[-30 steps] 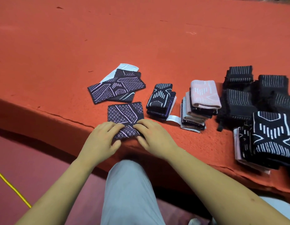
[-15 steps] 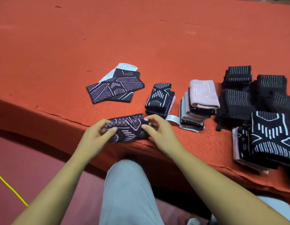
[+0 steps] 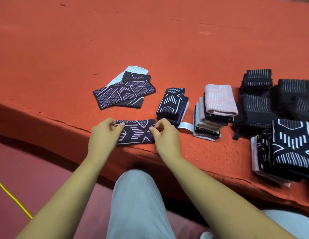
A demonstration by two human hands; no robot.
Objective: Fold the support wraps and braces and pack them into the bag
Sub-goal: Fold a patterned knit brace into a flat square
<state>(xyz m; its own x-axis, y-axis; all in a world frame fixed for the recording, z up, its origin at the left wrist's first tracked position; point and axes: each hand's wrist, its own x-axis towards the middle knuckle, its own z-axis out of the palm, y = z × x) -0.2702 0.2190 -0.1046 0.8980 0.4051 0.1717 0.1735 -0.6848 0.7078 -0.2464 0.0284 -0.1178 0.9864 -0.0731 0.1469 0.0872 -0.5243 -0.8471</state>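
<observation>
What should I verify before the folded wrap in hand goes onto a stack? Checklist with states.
1. Grip on both ends: left hand and right hand each pinch an end of the dark purple knit wrap with pink pattern: ok.
2. Fold lies flat on the orange felt table, edges look aligned: ok.
3. Landing spot: stack of folded dark wraps with white lines just beyond the right hand, top free: ok.
4. All wraps folded: unfolded purple-patterned wraps lie flat behind: not ok.
5. Bag within reach: none in view: cannot tell.
</observation>
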